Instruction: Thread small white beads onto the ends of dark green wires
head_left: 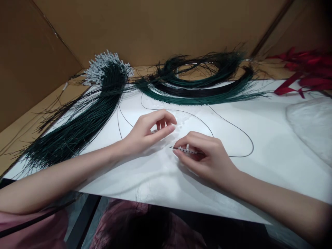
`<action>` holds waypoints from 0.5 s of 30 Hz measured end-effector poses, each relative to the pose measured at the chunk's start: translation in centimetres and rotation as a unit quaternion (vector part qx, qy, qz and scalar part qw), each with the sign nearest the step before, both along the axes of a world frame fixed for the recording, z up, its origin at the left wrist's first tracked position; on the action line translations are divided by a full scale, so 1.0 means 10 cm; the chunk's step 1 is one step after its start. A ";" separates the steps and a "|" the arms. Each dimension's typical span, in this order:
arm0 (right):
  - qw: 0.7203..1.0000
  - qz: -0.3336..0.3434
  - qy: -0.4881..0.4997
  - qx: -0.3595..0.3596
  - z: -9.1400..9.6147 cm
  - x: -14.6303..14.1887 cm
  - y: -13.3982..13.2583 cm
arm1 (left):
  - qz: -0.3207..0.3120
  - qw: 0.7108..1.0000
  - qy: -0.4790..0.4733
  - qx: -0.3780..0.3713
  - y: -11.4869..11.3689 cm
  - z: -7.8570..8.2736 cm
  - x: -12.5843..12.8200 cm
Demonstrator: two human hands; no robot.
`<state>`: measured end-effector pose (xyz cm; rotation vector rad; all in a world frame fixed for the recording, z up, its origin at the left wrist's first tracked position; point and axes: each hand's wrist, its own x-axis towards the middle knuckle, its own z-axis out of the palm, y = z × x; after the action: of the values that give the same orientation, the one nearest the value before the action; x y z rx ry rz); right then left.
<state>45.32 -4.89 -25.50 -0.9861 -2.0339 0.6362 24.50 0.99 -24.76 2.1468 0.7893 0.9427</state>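
Head view: right hand (207,157) pinches a beaded wire (186,150), left hand (150,133) pinching beads (178,121) just beyond it; threading needs fine aim.

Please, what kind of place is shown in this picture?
Probably a small handcraft work table. A white sheet carries bundles of dark green wire, some tipped with white beads, and red ribbon. The right hand holds a wire threaded with beads.

Both forearms are bare from the elbow down, with no watch, ring or bracelet on the left hand (145,133) or right hand (207,157). Nails are short and unpainted (as far as shows). Pink clothing (33,231) covers the lap.
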 end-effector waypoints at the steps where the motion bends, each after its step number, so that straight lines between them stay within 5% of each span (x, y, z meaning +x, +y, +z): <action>1: 1.000 0.000 -0.002 0.002 0.00 0.00 0.00 | 0.012 0.999 0.038 0.028 0.07 0.00 0.01; 7: 1.000 0.008 -0.003 -0.009 0.00 0.00 0.00 | -0.010 0.985 0.162 0.066 0.33 -0.05 0.13; 15: 1.000 0.009 0.000 -0.015 -0.01 0.00 -0.02 | -0.017 0.986 0.154 0.055 0.35 -0.07 0.26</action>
<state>45.35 -5.08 -25.56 -0.9858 -2.0409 0.6784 27.07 4.49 -25.42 2.4301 0.8613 0.6579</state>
